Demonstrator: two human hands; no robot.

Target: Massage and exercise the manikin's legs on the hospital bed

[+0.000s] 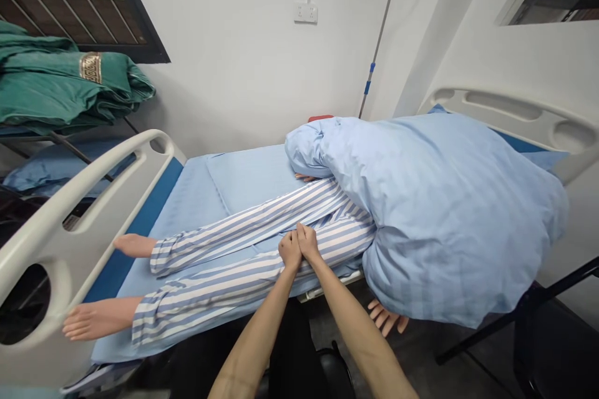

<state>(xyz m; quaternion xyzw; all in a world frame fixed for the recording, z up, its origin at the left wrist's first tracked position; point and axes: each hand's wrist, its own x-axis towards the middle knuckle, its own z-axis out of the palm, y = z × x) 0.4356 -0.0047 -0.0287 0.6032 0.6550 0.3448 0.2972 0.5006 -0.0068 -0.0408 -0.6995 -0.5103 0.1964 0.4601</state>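
A training manikin lies on a hospital bed [201,190] in blue-and-white striped pyjama trousers [243,230]. A light blue quilt [444,212] is folded up over its upper body, leaving the legs bare of cover. My left hand [290,250] and my right hand [307,242] sit side by side on the near thigh, fingers curled and pressed onto the striped cloth. The manikin's two bare feet [100,318] point toward the white footboard [70,224]. One manikin hand [387,318] hangs below the quilt at the near bed edge.
Folded green blankets [60,84] lie on a rack at the far left by a barred window. An IV pole [377,43] stands behind the bed against the white wall. The white headboard [515,115] is at the right, with a dark frame [538,305] below it.
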